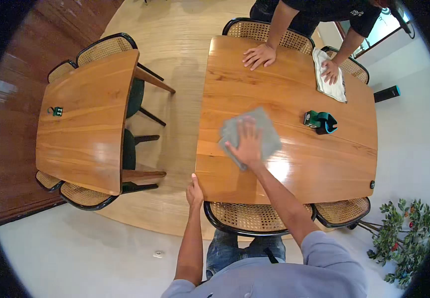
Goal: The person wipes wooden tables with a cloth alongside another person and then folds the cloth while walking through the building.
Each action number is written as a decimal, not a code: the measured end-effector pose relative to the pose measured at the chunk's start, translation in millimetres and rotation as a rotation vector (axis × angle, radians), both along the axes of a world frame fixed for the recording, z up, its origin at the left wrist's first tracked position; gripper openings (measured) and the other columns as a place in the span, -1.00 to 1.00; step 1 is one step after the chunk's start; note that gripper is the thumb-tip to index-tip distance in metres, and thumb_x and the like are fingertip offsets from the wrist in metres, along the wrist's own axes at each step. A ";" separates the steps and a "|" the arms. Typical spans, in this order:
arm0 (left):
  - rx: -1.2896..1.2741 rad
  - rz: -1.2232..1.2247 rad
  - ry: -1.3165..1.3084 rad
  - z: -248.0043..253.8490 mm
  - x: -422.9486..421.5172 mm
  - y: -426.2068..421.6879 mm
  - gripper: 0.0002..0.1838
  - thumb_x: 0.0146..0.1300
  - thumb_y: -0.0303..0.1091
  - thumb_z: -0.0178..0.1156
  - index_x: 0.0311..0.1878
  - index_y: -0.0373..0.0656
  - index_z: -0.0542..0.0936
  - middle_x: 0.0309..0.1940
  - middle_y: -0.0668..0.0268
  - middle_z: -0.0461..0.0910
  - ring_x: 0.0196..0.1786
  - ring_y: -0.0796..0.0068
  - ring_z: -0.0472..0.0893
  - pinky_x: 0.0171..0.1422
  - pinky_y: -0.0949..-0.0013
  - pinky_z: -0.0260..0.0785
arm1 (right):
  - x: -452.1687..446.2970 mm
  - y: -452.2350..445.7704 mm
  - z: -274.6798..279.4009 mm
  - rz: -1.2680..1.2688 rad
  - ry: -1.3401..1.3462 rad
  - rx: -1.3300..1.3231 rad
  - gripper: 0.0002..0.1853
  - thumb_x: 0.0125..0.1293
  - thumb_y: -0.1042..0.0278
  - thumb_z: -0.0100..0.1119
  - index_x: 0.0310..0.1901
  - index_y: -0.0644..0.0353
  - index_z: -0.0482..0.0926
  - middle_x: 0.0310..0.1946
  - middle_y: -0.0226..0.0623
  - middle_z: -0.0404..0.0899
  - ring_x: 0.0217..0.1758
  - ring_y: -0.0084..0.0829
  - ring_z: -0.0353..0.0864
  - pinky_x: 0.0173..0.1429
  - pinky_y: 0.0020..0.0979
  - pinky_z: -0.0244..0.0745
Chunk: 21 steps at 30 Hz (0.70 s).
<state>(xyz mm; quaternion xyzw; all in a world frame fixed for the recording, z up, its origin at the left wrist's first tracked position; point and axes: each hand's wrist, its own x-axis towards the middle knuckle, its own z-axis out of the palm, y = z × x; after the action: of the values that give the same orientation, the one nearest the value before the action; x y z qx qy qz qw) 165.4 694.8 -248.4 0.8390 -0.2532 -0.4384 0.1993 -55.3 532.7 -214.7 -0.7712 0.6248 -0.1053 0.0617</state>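
A grey cloth [269,130] lies spread on the wooden table [225,184]. Pressed flat on it is my right hand [247,142], fingers apart and slightly blurred. My left hand [194,191] rests at the table's near left corner, thumb on the edge, its other fingers mostly hidden. To the right of the grey cloth stand a green number block [311,118] and a dark green and blue looped object [327,123]. Across the table, a co-worker has one hand on the wood and the other on a white cloth [329,87].
A second wooden table [83,134] with chairs stands to the left, bearing a green number sign [57,111]. Cane-backed chairs [245,216] surround the near table. A leafy plant [403,238] is at the lower right. A small black object [372,184] sits at the table's right edge.
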 end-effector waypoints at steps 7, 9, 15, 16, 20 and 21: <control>-0.270 0.158 -0.218 -38.6 -6.7 19.2 -0.35 0.54 0.07 -0.30 0.07 -0.31 0.63 -0.03 -0.08 0.67 0.08 -0.11 0.60 0.25 0.06 0.35 | 74.9 -23.7 -9.1 0.480 -0.005 -0.038 -0.07 0.37 -0.38 -0.06 0.58 0.09 0.06 0.64 -0.02 -0.19 0.71 0.01 -0.33 0.62 0.30 -0.37; -0.301 0.269 0.009 -15.7 -8.8 11.6 -0.43 0.54 -0.04 -0.29 0.10 -0.28 0.60 -0.04 -0.05 0.67 0.10 -0.02 0.60 0.28 0.12 0.34 | 78.9 -27.2 -13.6 0.043 0.111 -0.197 -0.10 0.39 -0.33 -0.04 0.58 0.08 0.06 0.64 -0.03 -0.19 0.71 0.00 -0.32 0.62 0.28 -0.35; -0.370 0.192 -0.001 -49.6 9.8 17.1 -0.48 0.55 -0.09 -0.29 0.15 -0.26 0.56 0.07 -0.02 0.62 0.18 0.11 0.56 0.32 0.17 0.30 | 56.2 32.0 9.3 -0.016 -0.143 0.056 -0.10 0.36 -0.28 0.03 0.59 0.03 0.05 0.64 -0.07 -0.16 0.70 -0.02 -0.26 0.61 0.30 -0.31; -0.373 0.206 0.049 -65.4 11.9 18.9 -0.47 0.55 -0.09 -0.29 0.17 -0.27 0.55 0.09 -0.02 0.61 0.20 0.12 0.55 0.33 0.17 0.30 | 51.9 57.0 14.0 0.118 -0.162 0.104 -0.09 0.35 -0.33 -0.01 0.59 0.04 0.06 0.64 -0.06 -0.16 0.71 -0.01 -0.28 0.62 0.27 -0.36; -0.432 0.253 0.240 -125.9 26.1 33.4 -0.45 0.56 -0.08 -0.30 0.17 -0.32 0.53 0.14 -0.02 0.58 0.22 0.12 0.53 0.32 0.15 0.29 | 32.7 146.0 14.6 0.379 -0.229 0.248 -0.11 0.37 -0.36 -0.05 0.59 -0.01 0.08 0.65 -0.12 -0.15 0.71 -0.04 -0.29 0.64 0.25 -0.39; -0.454 0.278 0.303 -132.6 28.5 31.9 -0.44 0.56 -0.07 -0.30 0.17 -0.34 0.53 0.15 -0.02 0.58 0.22 0.12 0.52 0.32 0.15 0.29 | 24.3 156.4 12.6 0.428 -0.175 0.212 -0.13 0.38 -0.34 -0.05 0.58 -0.04 0.09 0.65 -0.14 -0.15 0.71 -0.04 -0.28 0.64 0.24 -0.38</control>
<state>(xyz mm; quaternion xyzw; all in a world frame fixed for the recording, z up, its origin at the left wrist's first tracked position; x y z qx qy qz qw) 193.9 726.7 -381.0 0.7247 -0.1951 -0.4592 0.4753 -31.0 689.1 -202.1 -0.8633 0.4469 -0.0901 0.2167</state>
